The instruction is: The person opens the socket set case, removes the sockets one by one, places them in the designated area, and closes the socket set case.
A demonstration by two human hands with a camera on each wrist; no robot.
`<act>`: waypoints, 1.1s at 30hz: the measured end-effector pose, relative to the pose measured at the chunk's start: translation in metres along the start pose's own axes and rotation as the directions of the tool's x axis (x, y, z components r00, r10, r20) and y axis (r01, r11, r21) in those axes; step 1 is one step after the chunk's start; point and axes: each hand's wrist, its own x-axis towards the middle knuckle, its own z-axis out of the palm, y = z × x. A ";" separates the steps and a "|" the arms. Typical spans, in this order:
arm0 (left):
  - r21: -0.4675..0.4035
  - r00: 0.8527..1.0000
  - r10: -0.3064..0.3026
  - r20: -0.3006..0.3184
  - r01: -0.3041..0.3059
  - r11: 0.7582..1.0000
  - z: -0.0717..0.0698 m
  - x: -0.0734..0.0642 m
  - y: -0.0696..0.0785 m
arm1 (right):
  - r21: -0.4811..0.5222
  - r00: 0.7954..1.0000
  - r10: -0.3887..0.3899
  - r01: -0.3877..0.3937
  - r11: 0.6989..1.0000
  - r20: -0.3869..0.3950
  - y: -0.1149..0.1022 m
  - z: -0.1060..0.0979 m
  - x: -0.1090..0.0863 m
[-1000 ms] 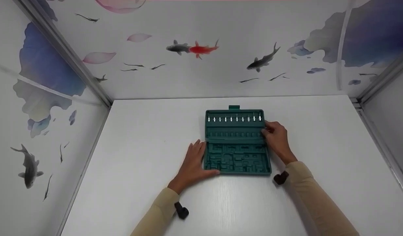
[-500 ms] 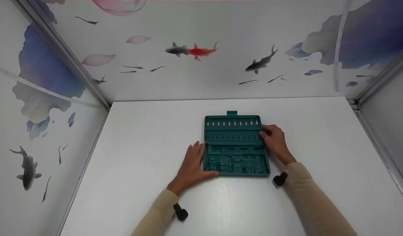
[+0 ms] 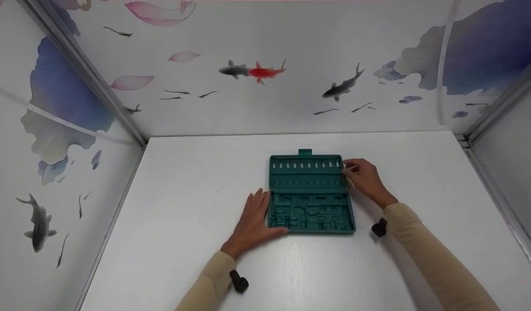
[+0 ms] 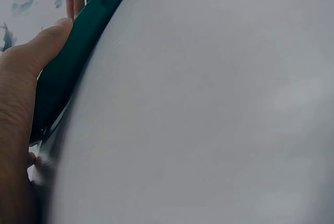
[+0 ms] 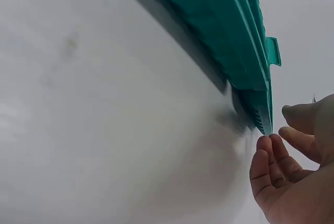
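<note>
Head view: dark green plastic hinged case (image 3: pixel 308 190) lies open on the white worktop (image 3: pixel 188 194), latch tab (image 3: pixel 305 152) at the far side. A row of small silvery bits (image 3: pixel 309 165) sits in the far half; near half shows moulded recesses only. Left hand (image 3: pixel 251 220): fingers extended against the case's left edge, thumb out along the near edge. Right hand (image 3: pixel 365 177): fingers bent, tips at the far half's right edge.

Left wrist view: left thumb touches the case's side wall; other fingers mostly hidden.

Right wrist view: right thumb apart from the loosely bent fingers, tips just beside the case corner; contact unclear, no clamp seen.

Judged progress: opening done; closing not done.
</note>
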 end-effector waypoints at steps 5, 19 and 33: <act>0.015 1.000 0.021 -0.015 -0.021 1.000 0.001 0.001 -0.001 | -0.039 0.995 -0.092 0.093 0.995 0.039 -0.001 0.001 0.011; -0.021 1.000 0.008 -0.009 -0.008 1.000 -0.002 -0.002 0.002 | -0.220 0.978 -0.090 0.131 0.967 0.186 -0.015 0.001 0.037; 0.001 1.000 0.019 -0.011 -0.019 1.000 -0.003 -0.001 0.001 | -0.293 0.966 -0.054 0.130 0.947 0.251 -0.025 -0.006 0.044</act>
